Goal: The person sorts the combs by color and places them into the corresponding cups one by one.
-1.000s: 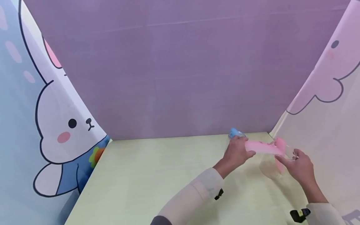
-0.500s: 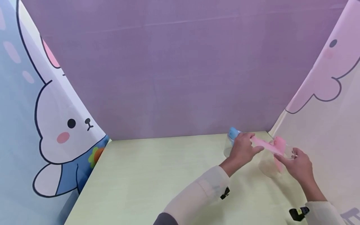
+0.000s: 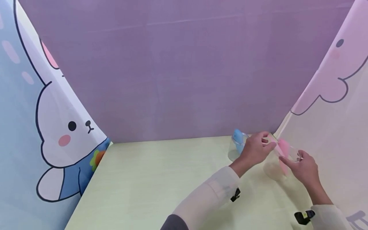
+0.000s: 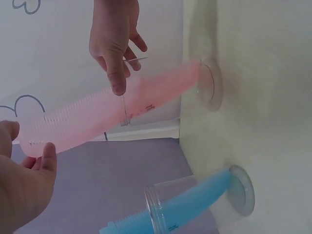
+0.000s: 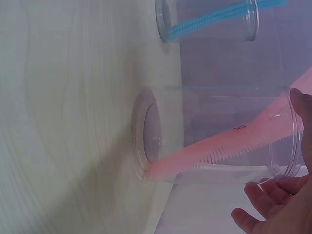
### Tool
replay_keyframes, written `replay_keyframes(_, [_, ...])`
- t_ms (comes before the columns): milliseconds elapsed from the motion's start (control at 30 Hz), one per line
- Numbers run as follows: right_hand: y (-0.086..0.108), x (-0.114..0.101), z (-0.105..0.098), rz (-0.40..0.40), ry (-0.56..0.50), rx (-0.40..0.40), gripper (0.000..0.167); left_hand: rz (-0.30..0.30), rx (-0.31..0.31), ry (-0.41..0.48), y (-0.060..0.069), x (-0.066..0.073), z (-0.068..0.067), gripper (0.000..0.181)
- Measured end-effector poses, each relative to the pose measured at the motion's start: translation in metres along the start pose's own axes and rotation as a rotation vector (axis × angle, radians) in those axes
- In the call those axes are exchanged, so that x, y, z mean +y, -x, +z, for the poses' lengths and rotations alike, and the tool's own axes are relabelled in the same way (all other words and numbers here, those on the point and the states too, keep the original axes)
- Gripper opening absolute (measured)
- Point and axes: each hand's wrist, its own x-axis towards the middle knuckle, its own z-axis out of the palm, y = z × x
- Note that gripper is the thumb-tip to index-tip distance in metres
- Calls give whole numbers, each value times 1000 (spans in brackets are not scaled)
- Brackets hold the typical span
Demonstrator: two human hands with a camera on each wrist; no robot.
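Note:
My left hand pinches the end of a pink comb between thumb and fingers. The comb slants down towards the mouth of a clear plastic cup. More pink stands inside that cup, seemingly another comb; the overlap hides where one ends. At the cup's rim my right hand grips with the thumb on one side and fingers on the other. In the right wrist view, pink comb teeth show through the cup's wall, reaching down to its base.
A second clear cup stands to the left of the first, with a blue comb leaning in it. Behind the pale tabletop rises a purple backdrop. Printed cloth panels flank both sides.
My left hand has moved right, bringing the pink comb from nearly level to slanting down at the cup. The blue comb's cup has come into fuller view. My right hand stays at the rim.

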Motion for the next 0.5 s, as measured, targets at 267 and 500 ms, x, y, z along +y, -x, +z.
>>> replay_keyframes(267, [1, 0, 2, -16, -20, 2, 61, 59, -181, -220, 5, -4, 1, 59])
replay_keyframes(500, [0, -3, 5, -17, -10, 4, 61, 93, -221, -326, 7, -22, -9, 52])
